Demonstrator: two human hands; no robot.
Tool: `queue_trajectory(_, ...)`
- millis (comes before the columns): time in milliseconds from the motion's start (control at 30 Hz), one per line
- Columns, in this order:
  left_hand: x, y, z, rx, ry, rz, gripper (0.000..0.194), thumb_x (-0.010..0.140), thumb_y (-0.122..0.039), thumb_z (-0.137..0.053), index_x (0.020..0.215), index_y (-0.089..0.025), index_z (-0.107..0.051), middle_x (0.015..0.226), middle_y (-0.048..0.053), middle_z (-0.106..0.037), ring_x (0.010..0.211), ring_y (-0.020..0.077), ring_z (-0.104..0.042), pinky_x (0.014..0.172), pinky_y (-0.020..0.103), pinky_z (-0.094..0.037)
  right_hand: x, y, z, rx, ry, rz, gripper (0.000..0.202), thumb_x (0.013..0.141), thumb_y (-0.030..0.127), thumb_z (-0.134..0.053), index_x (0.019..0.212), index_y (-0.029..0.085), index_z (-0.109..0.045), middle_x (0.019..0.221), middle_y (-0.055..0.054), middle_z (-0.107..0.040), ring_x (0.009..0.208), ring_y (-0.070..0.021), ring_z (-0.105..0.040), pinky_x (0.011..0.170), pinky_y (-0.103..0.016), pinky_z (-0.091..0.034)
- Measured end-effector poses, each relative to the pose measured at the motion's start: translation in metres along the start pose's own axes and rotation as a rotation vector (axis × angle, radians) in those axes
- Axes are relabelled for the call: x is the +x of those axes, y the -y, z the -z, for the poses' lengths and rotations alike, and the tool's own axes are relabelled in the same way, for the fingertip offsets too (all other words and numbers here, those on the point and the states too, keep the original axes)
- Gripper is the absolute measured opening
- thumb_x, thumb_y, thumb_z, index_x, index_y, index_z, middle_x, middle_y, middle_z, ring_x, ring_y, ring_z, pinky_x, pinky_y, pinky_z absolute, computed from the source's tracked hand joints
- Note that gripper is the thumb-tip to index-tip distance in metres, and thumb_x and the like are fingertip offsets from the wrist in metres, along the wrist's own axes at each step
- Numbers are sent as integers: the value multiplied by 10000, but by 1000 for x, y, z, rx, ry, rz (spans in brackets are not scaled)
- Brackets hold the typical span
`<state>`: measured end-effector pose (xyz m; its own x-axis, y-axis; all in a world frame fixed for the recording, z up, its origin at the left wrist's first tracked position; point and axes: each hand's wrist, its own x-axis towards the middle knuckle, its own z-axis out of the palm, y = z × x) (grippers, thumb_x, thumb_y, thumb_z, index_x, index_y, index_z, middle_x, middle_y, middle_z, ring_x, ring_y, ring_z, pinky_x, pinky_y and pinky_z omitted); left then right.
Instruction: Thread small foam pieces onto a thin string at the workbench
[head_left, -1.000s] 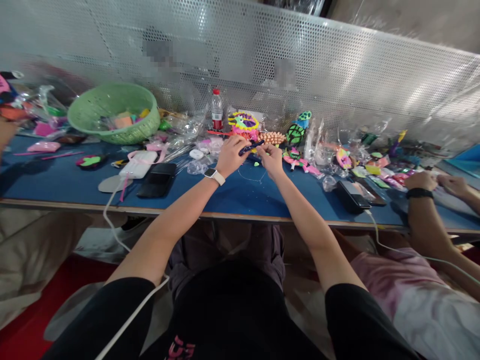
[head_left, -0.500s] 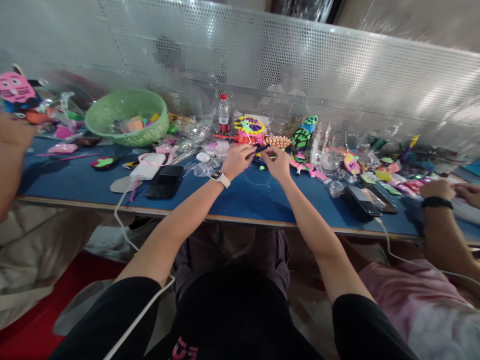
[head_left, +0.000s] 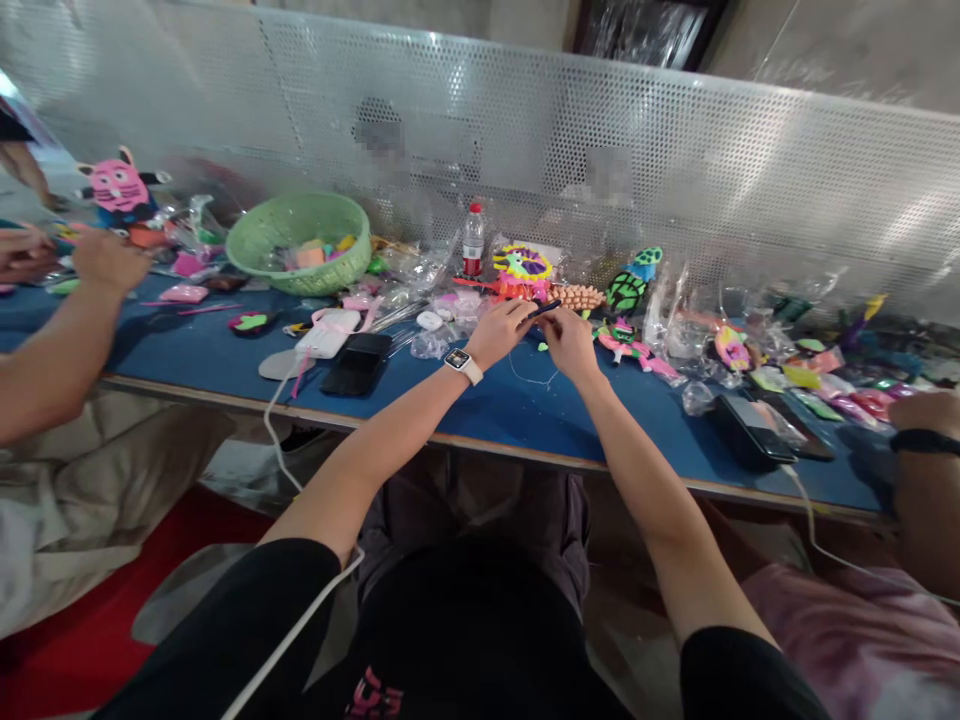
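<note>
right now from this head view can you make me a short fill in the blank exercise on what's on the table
1. The left hand wears a ____ on its wrist.
2. The basket by the perforated panel is coloured ____.
3. The small bottle has a ____ cap.
4. The table has a ____ top.

Missing words: watch; green; red; blue

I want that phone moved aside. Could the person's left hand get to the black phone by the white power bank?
Probably yes: the black phone lies flat on the table, left of the left hand, bare blue tabletop between. That hand already pinches a dark stick.
</note>
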<state>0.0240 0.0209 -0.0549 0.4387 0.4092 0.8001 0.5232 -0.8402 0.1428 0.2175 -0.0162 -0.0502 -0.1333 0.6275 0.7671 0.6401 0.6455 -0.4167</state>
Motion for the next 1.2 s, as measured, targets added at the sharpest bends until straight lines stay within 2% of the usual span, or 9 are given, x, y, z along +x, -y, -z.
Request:
queue_trajectory(167, 0, 0, 4, -22, -19, 26, 227, 1111, -237, -642, 1322, -217, -723, 1277, 130, -793, 1191, 267, -770, 1057, 451, -632, 1, 5, -2, 60, -45, -73, 176, 1017, 321, -652, 877, 246, -727, 860, -54, -747, 738, -206, -626, 769, -377, -523)
queue_trajectory(300, 0, 3, 5, -21, -34, -56, 221, 1141, -248, -591, 1276, -214, -762, 1303, 125, -801, 1256, 255, -760, 1117, 484, -621, 1, 6, -1, 98, -29, -98, 200, 1028, 367, -650, 876, 251, -709, 827, -34, -714, 718, -196, -590, 746, -371, -509)
queue_trajectory(600, 3, 2, 3, -103, -12, -60, 206, 1136, -283, -621, 1220, -192, -786, 1246, 128, -815, 1197, 248, -758, 1087, 473, -601, -1, 4, 7, 56, 3, -13, 180, 1036, 311, -637, 876, 243, -686, 843, -41, -666, 751, -200, -580, 763, -371, -510)
queue_trajectory(900, 13, -3, 9, -343, 12, 138, 185, 1079, -354, -719, 1003, -207, -802, 1061, 87, -801, 1049, 242, -733, 991, 424, -575, 0, -3, 8, -19, -5, 144, 160, 1087, 244, -575, 983, 223, -695, 914, -51, -672, 766, -177, -603, 751, -332, -513)
queue_trajectory(1100, 16, 0, 6, -791, 174, 417, 259, 991, -429, -794, 896, -188, -774, 900, 65, -777, 855, 192, -721, 819, 346, -580, 1, -1, 12, -18, 14, 174, 169, 1087, 254, -574, 973, 224, -695, 923, -51, -670, 764, -174, -591, 749, -336, -508)
queue_trajectory(1200, 16, -3, 7, -912, 167, 436, 265, 965, -434, -815, 901, -184, -754, 897, 66, -773, 856, 183, -738, 843, 349, -591, 2, 0, 10, -5, -9, 144, 183, 1090, 273, -564, 963, 222, -687, 897, -42, -659, 753, -172, -568, 745, -340, -502)
